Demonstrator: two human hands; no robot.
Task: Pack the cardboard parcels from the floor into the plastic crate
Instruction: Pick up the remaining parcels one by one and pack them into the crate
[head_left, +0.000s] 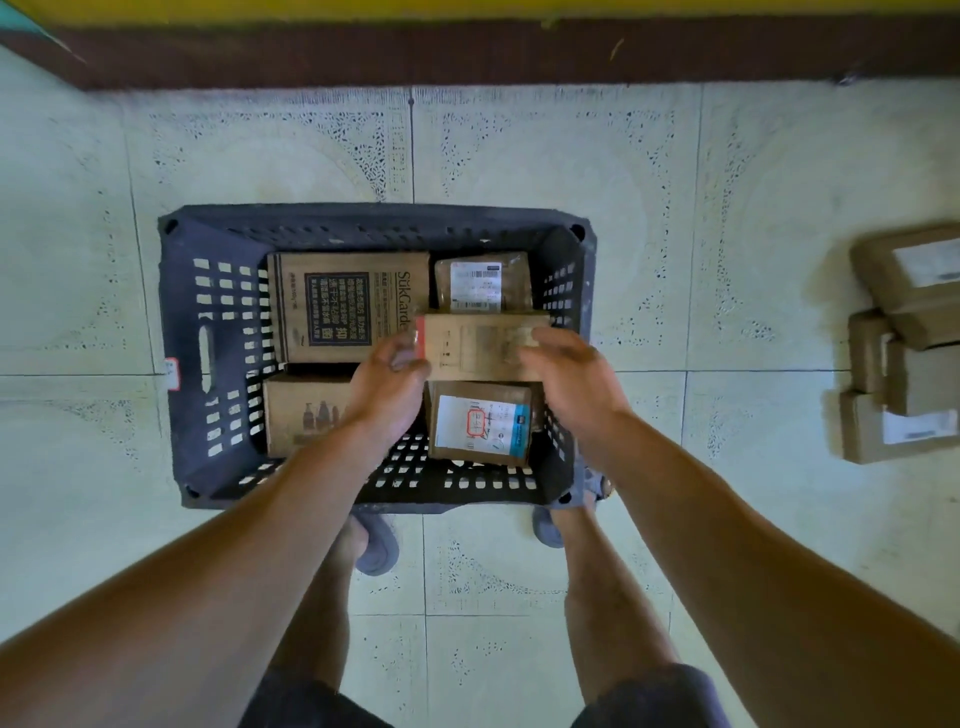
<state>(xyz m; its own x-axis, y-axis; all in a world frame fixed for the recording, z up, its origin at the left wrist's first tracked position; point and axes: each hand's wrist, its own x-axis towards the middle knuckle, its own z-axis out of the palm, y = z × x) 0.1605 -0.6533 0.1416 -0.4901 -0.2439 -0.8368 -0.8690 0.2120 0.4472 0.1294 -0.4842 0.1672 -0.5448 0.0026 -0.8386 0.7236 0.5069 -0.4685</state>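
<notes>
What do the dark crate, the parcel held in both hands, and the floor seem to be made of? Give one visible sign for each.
Crate: looks like moulded plastic, matt; slotted walls.
Held parcel: brown cardboard, dull, taped end.
Floor: probably glazed tile; straight joints, speckled pattern.

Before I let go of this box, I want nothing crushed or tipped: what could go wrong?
1. The held box, gripped by left hand and right hand, hangs over the gap between two labelled boxes; it may land tilted.
2. The crate floor looks nearly covered; the pile still on the floor must stack on top.
</notes>
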